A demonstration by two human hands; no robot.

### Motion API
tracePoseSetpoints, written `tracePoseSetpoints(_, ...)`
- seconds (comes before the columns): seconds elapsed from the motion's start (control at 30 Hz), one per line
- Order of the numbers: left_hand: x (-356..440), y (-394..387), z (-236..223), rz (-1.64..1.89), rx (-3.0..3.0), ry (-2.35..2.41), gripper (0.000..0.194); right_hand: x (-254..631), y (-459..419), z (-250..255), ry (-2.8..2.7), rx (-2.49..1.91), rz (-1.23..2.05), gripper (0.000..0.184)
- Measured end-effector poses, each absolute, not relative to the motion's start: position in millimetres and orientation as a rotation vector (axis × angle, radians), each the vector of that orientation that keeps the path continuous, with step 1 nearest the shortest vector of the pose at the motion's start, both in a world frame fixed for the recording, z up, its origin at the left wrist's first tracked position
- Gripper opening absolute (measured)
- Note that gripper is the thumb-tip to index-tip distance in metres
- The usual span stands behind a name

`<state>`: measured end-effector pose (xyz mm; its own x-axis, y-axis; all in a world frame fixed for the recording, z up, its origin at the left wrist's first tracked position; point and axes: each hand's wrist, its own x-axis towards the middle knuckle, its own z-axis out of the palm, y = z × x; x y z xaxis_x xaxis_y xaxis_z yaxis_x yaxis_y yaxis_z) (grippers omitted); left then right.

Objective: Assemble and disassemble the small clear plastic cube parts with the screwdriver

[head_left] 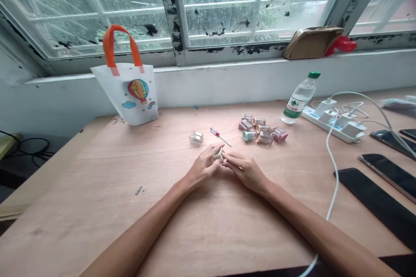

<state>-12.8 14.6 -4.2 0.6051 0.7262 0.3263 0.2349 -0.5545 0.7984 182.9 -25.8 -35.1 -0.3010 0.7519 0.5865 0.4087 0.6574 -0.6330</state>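
My left hand (pixel 205 165) is closed, pinching a small pale wedge-shaped piece (pixel 219 155) that looks like the insert of a pencil sharpener. From the other side, the fingertips of my right hand (pixel 245 169) press together against the same piece. Just beyond the hands lies a screwdriver (pixel 215 132) with a red and clear handle, its shaft angled toward me. A clear plastic sharpener case (pixel 196 138) stands to its left. Several small clear sharpeners with pink, brown and green inserts (pixel 264 138) are grouped to the right. A small flat metal blade (pixel 138 190) lies at the left.
A white bag with orange handles (pixel 130 95) stands at the back left. Behind the sharpeners on the right are a water bottle (pixel 299 99) and a power strip (pixel 338 123). A white cable (pixel 332 190) crosses the table under my right forearm, near several phones (pixel 390 175).
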Motion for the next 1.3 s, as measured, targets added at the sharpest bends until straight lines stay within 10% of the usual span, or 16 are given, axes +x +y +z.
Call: tracePoseSetpoints(1.3, -10, 17, -6, 0.673, 1.953, 0.674, 0.056, 189, -27, -10, -1.555, -1.098, 1.033, 0.026)
